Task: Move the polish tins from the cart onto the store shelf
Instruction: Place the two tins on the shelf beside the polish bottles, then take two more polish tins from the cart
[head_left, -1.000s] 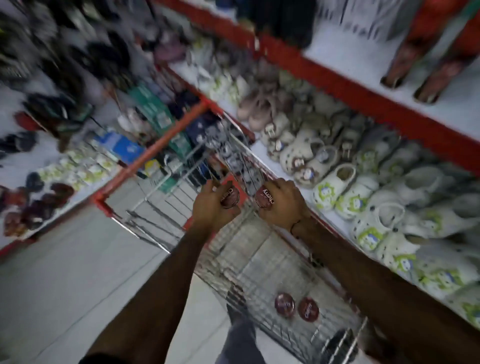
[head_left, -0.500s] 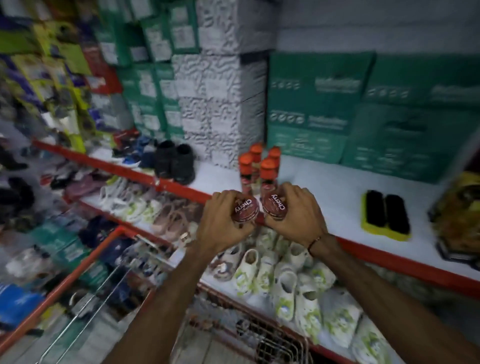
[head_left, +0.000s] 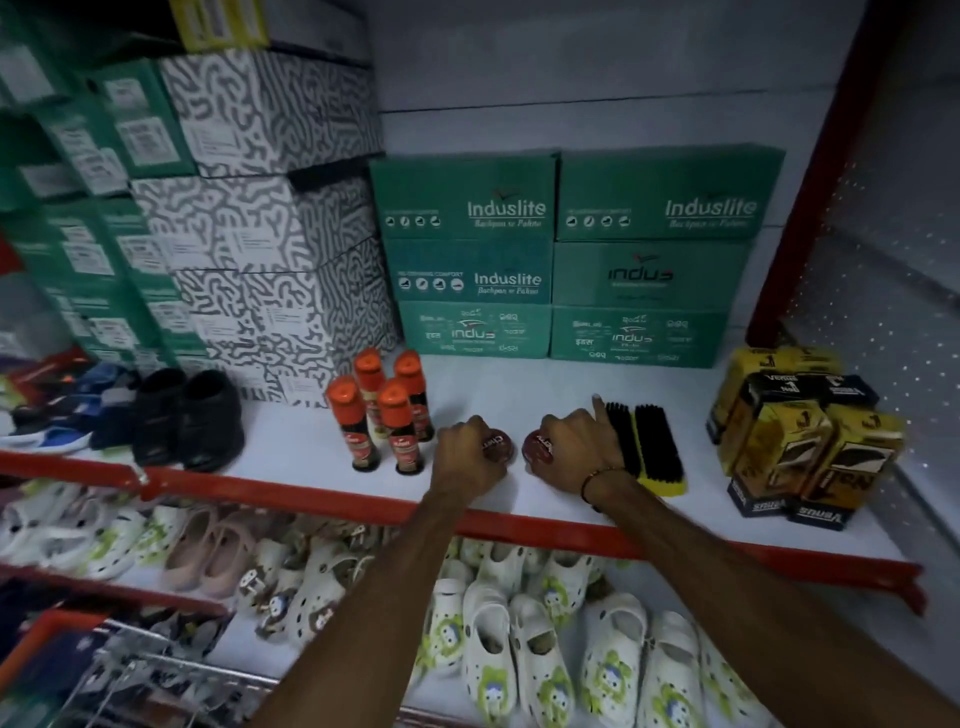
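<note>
Two round dark-red polish tins rest on the white store shelf (head_left: 291, 441), side by side and close together. My left hand (head_left: 467, 454) is closed over the left tin (head_left: 497, 446), whose white lettering shows past my knuckles. My right hand (head_left: 574, 449) grips the right tin (head_left: 537, 448), with one finger sticking out toward the brushes. Both tins sit between the orange-capped bottles and the brushes. A corner of the wire cart (head_left: 130, 675) shows at the bottom left.
Several orange-capped polish bottles (head_left: 382, 410) stand left of my hands. Two black brushes with yellow backs (head_left: 647, 444) lie right of them, then yellow-black boxes (head_left: 800, 441). Green and patterned shoe boxes (head_left: 467, 254) fill the shelf's back. Black shoes (head_left: 187, 415) sit left. White clogs (head_left: 519, 649) line the lower shelf.
Both hands lifted a tin each out of the cart, carried them up in front of the shelf, then reached forward and set them down on the white shelf.
</note>
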